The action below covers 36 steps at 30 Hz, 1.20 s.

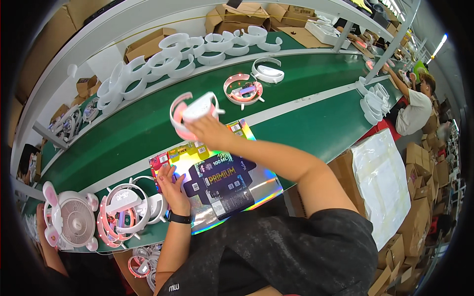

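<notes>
My right hand (pixel 213 132) grips a white ring-shaped lamp (pixel 198 109) above the green conveyor belt, its open ring tinted pink. Fingers apart, my left hand (pixel 173 190) rests at the left edge of a shiny printed cardboard sheet (pixel 200 214) and holds nothing. To the left of that hand, several similar ring lamps (pixel 123 201) are bunched together, one with a lit display. Farther up the belt sit a pink-lit ring lamp with exposed inner parts (pixel 243 91) and a white one (pixel 269 73).
White plastic rings (pixel 163 63) crowd the far shelf; more are stacked on the right (pixel 375 103). A white fan with bunny ears (pixel 76 219) stands at the left, near another person's arm (pixel 47 241). Cartons and a wrapped white package (pixel 380 182) lie right. A co-worker (pixel 417 108) sits farther along.
</notes>
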Available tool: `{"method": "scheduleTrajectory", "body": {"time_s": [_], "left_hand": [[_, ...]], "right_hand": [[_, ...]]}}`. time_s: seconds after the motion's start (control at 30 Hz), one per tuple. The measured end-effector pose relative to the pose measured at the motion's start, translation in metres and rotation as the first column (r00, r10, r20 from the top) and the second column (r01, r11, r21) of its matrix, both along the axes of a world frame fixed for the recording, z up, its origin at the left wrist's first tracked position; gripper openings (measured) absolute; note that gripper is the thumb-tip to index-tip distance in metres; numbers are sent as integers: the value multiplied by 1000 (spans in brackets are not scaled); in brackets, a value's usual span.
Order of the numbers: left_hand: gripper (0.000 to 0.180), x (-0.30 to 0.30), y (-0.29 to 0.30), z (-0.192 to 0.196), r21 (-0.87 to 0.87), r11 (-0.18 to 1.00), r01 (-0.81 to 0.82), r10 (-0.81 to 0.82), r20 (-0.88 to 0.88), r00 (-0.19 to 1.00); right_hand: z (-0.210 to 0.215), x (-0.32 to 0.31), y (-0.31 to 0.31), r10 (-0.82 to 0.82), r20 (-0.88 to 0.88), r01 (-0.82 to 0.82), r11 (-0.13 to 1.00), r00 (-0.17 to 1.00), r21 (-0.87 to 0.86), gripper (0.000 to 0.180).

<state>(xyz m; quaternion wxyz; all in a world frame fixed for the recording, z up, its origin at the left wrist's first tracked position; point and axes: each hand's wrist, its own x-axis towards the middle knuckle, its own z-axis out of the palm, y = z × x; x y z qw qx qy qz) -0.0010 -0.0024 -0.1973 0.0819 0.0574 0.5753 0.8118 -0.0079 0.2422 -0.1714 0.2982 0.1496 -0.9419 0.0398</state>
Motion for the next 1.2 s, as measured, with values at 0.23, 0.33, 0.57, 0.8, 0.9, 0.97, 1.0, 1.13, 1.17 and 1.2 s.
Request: {"method": "scheduleTrajectory", "body": {"time_s": [0.23, 0.33, 0.57, 0.8, 0.9, 0.97, 1.0, 1.13, 1.17, 1.2], "left_hand": [[47, -2, -8, -6, -55, 998, 23, -25, -41, 999], [37, 2, -2, 1, -69, 995, 67, -72, -70, 995], [24, 2, 0, 1, -330, 919, 218, -294, -203, 934], [44, 20, 14, 34, -217, 656, 723, -726, 79, 683], [64, 50, 30, 62, 16, 566, 824, -798, 260, 544], [74, 60, 53, 49, 124, 587, 800, -778, 359, 516], [74, 61, 64, 44, 176, 605, 777, -769, 385, 511], [75, 56, 89, 28, 33, 733, 680, -601, 500, 623], [66, 57, 94, 27, -50, 721, 691, -586, 489, 646], [58, 57, 98, 20, -69, 712, 699, -599, 460, 656]], "right_hand": [[24, -59, 48, -88, -169, 56, 981, 982, -187, 34], [10, -47, 125, -580, -65, 544, 792, 812, -277, 36], [-16, 23, 195, -625, 270, 561, 778, 732, 281, 42], [59, 99, 130, -486, 176, 479, 874, 856, 84, 32], [69, 141, 45, -436, 184, 414, 899, 881, 146, 29], [59, 163, 4, -307, 242, 293, 952, 920, 93, 31], [55, 167, -4, -213, 258, 237, 969, 942, -65, 31], [48, 167, 34, -481, 254, 527, 833, 839, -166, 48], [36, 169, 48, -615, 234, 650, 750, 753, -123, 49], [23, 174, 56, -609, 235, 644, 755, 757, -119, 49]]}}
